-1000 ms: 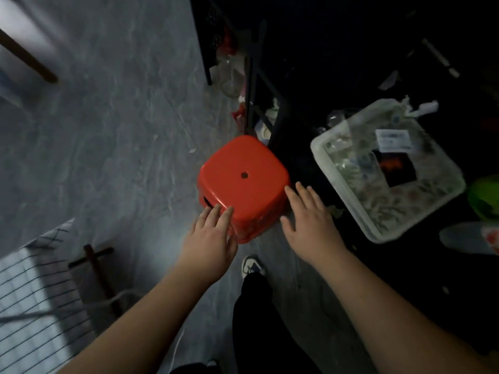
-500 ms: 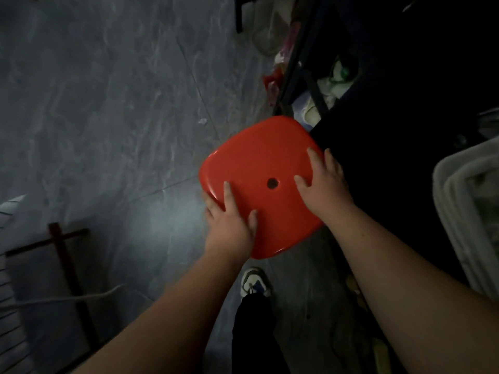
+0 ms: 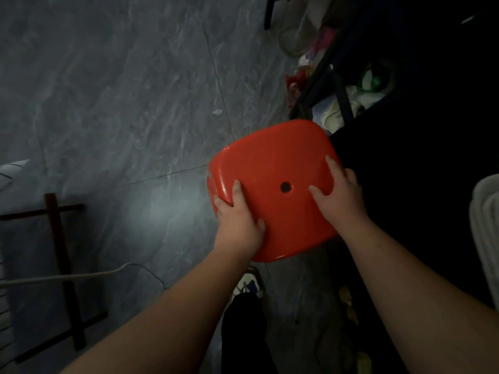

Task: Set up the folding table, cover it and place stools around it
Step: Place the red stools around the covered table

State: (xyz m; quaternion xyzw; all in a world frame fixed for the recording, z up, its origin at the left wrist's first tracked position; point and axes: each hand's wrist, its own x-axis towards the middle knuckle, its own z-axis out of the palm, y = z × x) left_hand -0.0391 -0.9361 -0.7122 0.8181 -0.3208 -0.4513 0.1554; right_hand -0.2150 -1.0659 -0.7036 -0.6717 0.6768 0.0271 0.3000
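Item: red moulded-plastic stool [image 3: 272, 184], rounded square seat with a small centre hole. Location: between both hands, above the grey marbled tile floor [image 3: 108, 103]; whether it is off the floor cannot be told.

Left hand [image 3: 237, 220]: thumb on the seat top, fingers curled over the near-left rim.

Right hand [image 3: 337, 193]: fingers [image 3: 330, 164] spread on the seat, gripping the right edge.

Handling, as judged: light, stiff, glossy and somewhat slippery; best held under opposite rims.
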